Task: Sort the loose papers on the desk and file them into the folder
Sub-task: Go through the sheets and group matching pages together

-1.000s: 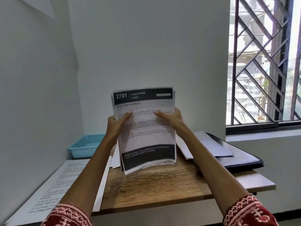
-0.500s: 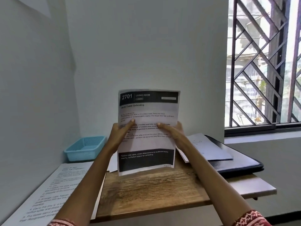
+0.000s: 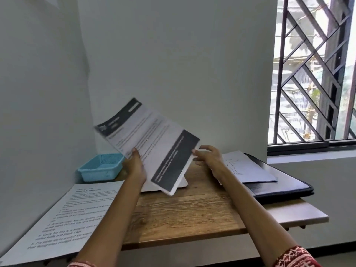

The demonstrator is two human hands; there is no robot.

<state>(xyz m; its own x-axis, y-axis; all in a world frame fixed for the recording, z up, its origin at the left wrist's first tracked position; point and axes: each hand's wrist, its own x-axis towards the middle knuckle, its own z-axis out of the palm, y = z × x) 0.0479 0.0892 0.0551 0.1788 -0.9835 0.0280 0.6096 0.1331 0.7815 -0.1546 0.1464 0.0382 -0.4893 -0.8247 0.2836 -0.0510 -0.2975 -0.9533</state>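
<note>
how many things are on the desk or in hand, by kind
paper stacks held in a hand: 1, the stack of printed sheets in the left hand's grip
loose paper sheets or piles lying on the desk: 3 ()
black folders: 1
blue plastic baskets: 1
total: 6

Looking like a small office or study corner in a bldg. A wood-grain counter [image 3: 192, 214] is sitting against plain white walls [image 3: 173, 54] at centre frame, w/ printed instruction sheets [image 3: 77, 214] lying at lower left, a black folder [image 3: 279, 187] at right and a blue plastic basket [image 3: 101, 166] at left. A barred window [image 3: 312, 74] is filling the upper right.
</note>
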